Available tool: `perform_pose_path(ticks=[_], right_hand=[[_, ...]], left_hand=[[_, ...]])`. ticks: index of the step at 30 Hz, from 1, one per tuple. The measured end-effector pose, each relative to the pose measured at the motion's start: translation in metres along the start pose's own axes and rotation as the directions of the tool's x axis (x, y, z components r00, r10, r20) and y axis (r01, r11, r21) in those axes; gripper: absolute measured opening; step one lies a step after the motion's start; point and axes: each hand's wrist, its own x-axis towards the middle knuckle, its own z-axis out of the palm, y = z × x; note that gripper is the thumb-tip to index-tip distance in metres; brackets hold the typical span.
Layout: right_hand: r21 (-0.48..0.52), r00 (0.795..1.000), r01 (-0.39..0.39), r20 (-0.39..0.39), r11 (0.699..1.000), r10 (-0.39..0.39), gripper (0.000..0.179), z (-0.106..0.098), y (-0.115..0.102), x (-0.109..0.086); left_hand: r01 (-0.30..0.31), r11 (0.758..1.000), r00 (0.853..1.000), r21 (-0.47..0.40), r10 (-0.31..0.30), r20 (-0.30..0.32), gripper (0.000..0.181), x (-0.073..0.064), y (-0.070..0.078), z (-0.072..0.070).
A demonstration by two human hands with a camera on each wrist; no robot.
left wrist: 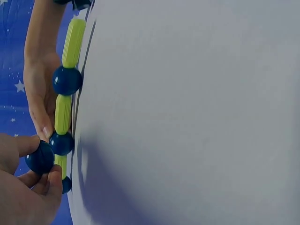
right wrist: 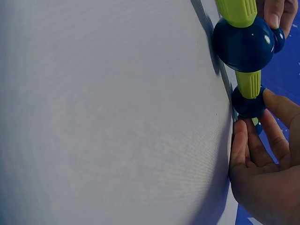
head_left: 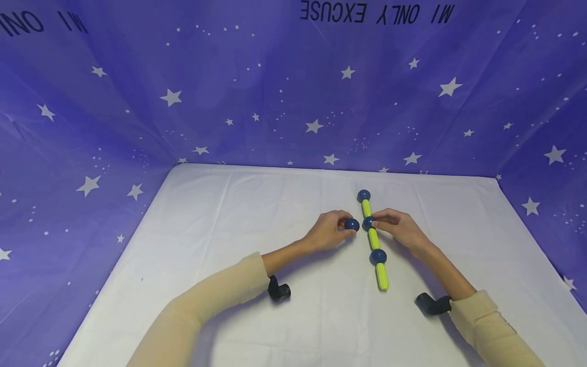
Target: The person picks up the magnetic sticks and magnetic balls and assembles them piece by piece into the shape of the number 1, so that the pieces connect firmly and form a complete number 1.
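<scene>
A chain of blue balls and yellow-green ribbed rods lies on the white table, running from a far ball to a bare rod end nearest me. My right hand pinches its middle ball between thumb and fingers; the right wrist view shows the thumb on this ball too. Just left of it, my left hand holds a separate blue ball in its fingertips, with a small gap to the chain. Another ball joins the two nearer rods.
The white cloth-covered table ends at a purple star-printed curtain behind and at both sides. Black wrist mounts stick out from the beige sleeves above the table.
</scene>
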Motion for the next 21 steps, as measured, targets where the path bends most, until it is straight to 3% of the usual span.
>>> perform_pose_path(ticks=[14,21], right_hand=[[0.015,1.000,-0.004,0.004,1.000,0.004,0.046,0.000,-0.001,-0.001],[0.037,1.000,-0.002,0.007,0.999,0.002,0.047,0.000,-0.001,-0.001]], left_hand=[[0.001,0.998,0.999,-0.069,0.002,0.033,0.034,-0.021,0.008,0.013],[0.028,0.993,0.999,-0.115,-0.023,0.045,0.035,-0.029,0.014,0.018]])
